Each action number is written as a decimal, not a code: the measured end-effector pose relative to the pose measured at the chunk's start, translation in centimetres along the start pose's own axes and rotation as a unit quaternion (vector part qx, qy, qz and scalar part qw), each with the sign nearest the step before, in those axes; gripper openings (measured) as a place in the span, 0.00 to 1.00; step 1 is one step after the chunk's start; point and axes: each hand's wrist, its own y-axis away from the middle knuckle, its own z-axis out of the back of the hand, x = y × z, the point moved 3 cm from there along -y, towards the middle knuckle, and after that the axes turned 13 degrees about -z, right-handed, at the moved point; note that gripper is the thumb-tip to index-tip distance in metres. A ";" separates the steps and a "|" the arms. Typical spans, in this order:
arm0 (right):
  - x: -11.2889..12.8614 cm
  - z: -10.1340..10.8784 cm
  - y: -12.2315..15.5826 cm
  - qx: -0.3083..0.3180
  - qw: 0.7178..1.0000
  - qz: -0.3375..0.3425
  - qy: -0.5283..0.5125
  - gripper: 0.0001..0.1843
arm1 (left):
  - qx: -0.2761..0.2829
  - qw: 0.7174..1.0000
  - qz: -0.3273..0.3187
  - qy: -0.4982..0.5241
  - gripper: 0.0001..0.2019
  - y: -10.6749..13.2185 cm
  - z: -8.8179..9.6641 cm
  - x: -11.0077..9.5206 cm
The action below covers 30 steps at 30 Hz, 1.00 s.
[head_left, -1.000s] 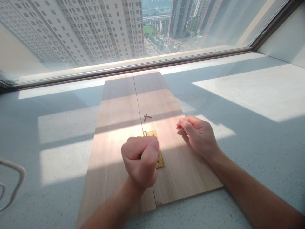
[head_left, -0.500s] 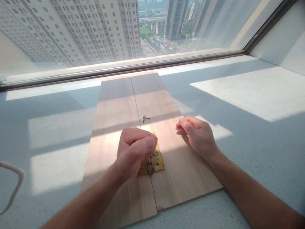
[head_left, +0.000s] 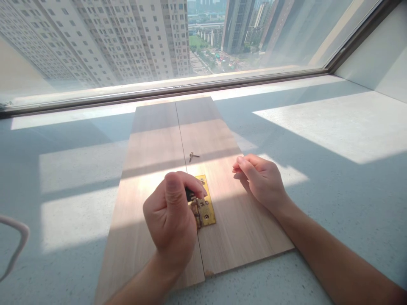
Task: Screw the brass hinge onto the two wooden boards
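Two wooden boards [head_left: 219,140] lie side by side on a grey speckled sill. A brass hinge [head_left: 205,203] straddles their seam. My left hand [head_left: 170,216] is closed in a fist over the hinge's left leaf, gripping a small dark tool whose tip shows at the fingers. My right hand [head_left: 259,180] rests on the right board with fingers curled and pinched together; what they hold, if anything, is hidden. Loose screws [head_left: 192,156] lie on the right board just beyond the hinge.
The window frame [head_left: 190,89] runs along the far edge of the sill [head_left: 333,127], with tall buildings outside. A white wall corner [head_left: 378,55] rises at the right. A curved white object [head_left: 15,241] shows at the left edge.
My left fist has turned at the wrist over the hinge, thumb now on top. The right hand has barely moved. The view shifted slightly.
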 end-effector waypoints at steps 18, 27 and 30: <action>0.1 0.0 0.2 -0.005 1.000 0.001 0.006 0.20 | 0.092 0.980 0.030 0.171 0.24 -2.0 -0.2 1.2; 0.2 0.0 0.1 -0.006 0.999 -0.006 0.032 0.20 | 0.160 0.944 0.169 0.233 0.15 -2.6 -0.3 1.5; 0.3 0.0 0.1 -0.009 0.999 -0.012 0.038 0.20 | 0.144 0.957 0.144 0.209 0.17 -2.4 -0.3 1.7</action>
